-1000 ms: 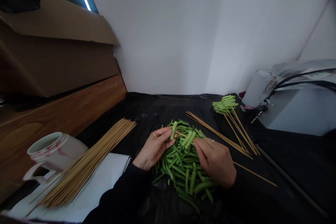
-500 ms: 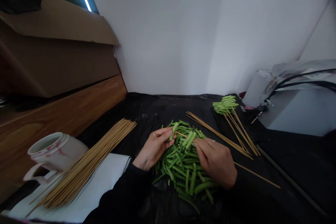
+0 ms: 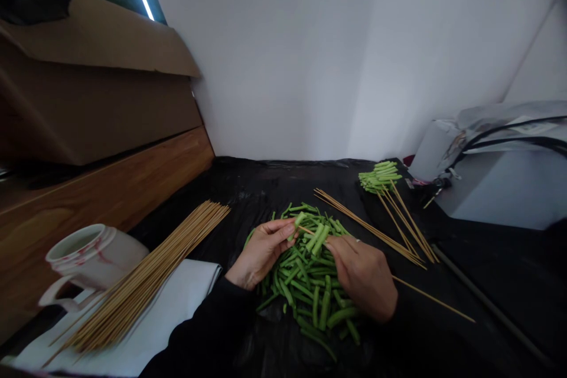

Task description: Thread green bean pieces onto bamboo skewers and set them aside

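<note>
My left hand (image 3: 266, 248) pinches a short piece of green bean (image 3: 299, 220) between thumb and fingers. Closed around a thin wooden skewer (image 3: 434, 298), my right hand (image 3: 365, 271) has the skewer's long end sticking out behind it to the lower right. A couple of cut bean pieces (image 3: 318, 238) sit side by side on the skewer just ahead of the right fingers. The skewer's front end meets the piece in my left hand; how far it goes in is hidden. Beneath both hands spreads a pile of cut green beans (image 3: 305, 292).
A large bundle of skewers (image 3: 150, 280) leans by a tipped white mug (image 3: 100, 257) on a white sheet (image 3: 195, 283). Loose skewers (image 3: 367, 227) and threaded bean skewers (image 3: 381, 176) lie right. A cardboard box (image 3: 110, 100) stands left, a pale container (image 3: 500, 183) right.
The bean piece in my left hand has shifted slightly down and to the right, closer to the pieces on the skewer. My right hand has moved slightly left.
</note>
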`<state>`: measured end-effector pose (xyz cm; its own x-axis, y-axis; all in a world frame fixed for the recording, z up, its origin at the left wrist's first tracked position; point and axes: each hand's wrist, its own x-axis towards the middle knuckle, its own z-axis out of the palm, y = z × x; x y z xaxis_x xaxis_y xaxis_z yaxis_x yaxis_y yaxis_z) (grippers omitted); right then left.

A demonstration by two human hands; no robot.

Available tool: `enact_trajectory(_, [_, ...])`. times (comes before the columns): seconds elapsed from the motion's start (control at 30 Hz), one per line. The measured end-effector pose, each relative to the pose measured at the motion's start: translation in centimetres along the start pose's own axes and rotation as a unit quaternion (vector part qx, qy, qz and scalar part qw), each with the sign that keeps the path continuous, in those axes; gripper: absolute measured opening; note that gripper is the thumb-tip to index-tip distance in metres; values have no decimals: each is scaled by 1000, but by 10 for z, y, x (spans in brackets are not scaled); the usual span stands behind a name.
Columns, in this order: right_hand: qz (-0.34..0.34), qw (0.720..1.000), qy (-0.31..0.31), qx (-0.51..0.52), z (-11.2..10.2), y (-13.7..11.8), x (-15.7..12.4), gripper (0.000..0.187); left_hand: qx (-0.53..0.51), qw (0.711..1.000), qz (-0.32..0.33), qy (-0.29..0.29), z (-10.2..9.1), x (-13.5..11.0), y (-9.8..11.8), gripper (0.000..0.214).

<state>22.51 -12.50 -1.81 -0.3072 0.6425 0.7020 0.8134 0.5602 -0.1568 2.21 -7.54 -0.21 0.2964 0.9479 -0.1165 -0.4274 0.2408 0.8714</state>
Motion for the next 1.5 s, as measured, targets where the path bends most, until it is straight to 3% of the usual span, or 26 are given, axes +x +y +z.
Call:
enact_trajectory(0.8, [-1,1000,7,-5,-2,-3,3,28,18,1000,-10,-16,7,-4,-3,26])
enact_trajectory(1.3, [-4,1000,10,29,-1,-10,4,27,161,984,73,15,18,-7,-6,21])
enact_trajectory(1.5, [-6,999,24,23,-2,-11,5,26,179,982,52,17,23,-11,-8,24])
